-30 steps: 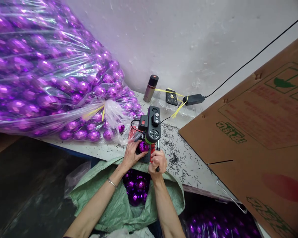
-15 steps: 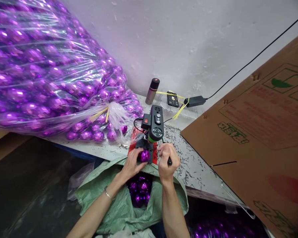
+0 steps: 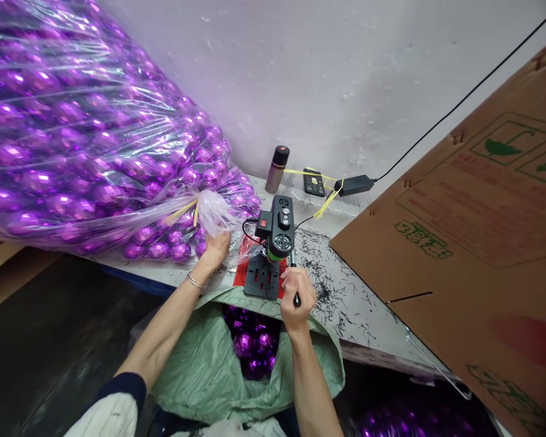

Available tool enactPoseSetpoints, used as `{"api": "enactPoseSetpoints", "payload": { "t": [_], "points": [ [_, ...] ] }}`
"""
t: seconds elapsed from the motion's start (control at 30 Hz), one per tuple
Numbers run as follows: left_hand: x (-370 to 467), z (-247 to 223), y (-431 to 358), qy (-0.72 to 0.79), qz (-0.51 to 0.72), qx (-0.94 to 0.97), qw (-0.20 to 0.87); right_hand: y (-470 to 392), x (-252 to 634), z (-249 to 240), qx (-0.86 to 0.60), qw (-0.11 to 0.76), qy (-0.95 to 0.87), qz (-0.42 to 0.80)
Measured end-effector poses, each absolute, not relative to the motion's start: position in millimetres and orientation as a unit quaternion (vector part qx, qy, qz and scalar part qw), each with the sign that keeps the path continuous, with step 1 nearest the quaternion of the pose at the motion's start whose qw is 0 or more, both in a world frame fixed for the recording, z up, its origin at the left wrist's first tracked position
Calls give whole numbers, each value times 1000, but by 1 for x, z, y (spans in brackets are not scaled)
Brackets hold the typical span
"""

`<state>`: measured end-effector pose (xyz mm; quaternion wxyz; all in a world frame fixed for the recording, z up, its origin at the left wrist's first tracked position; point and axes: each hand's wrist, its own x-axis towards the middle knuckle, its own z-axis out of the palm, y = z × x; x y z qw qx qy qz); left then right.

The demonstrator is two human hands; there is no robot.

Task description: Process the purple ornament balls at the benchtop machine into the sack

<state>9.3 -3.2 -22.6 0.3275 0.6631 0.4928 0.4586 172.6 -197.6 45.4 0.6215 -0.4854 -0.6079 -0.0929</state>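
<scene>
My right hand (image 3: 298,297) is wrapped round the black-tipped lever handle (image 3: 297,299) of a small black bench press (image 3: 282,227). The slotted base plate (image 3: 261,278) of the press is bare. My left hand (image 3: 216,247) reaches to the knotted neck of a big clear plastic bag (image 3: 216,209) full of shiny purple faceted balls (image 3: 181,250). Plastic covers its fingers, so whether they hold a ball is hidden. Below the press, a green woven sack (image 3: 200,358) gapes at the table edge with more purple balls (image 3: 255,346) inside.
Black bits litter the white table (image 3: 346,303). Behind the press are a dark-capped bottle (image 3: 277,170), a small black device (image 3: 313,182) and a power adapter (image 3: 355,184) with yellow ties. A large cardboard box (image 3: 459,243) leans in from the right.
My left hand has left the purple ball at the press and moved left to the clear bag. That ball is gone from the plate. My right hand stays on the lever.
</scene>
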Motion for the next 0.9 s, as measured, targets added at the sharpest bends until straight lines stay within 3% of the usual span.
{"api": "enactPoseSetpoints", "payload": {
  "t": [0.23, 0.43, 0.57, 0.73, 0.9],
  "points": [
    [-8, -9, -49, 528, 444, 646, 329, -197, 173, 51, -493, 628, -597, -77],
    [8, -28, -110, 495, 496, 425, 573, -194, 171, 70, -512, 644, -567, -41],
    [29, -46, -124, 478, 493, 342, 641, -192, 171, 77, -530, 634, -561, -38],
    [44, -54, -122, 453, 502, 367, 639, -194, 173, 73, -514, 633, -577, -44],
    [54, -59, -123, 447, 497, 496, 554, -195, 174, 68, -508, 630, -585, -50]
  ]
}}
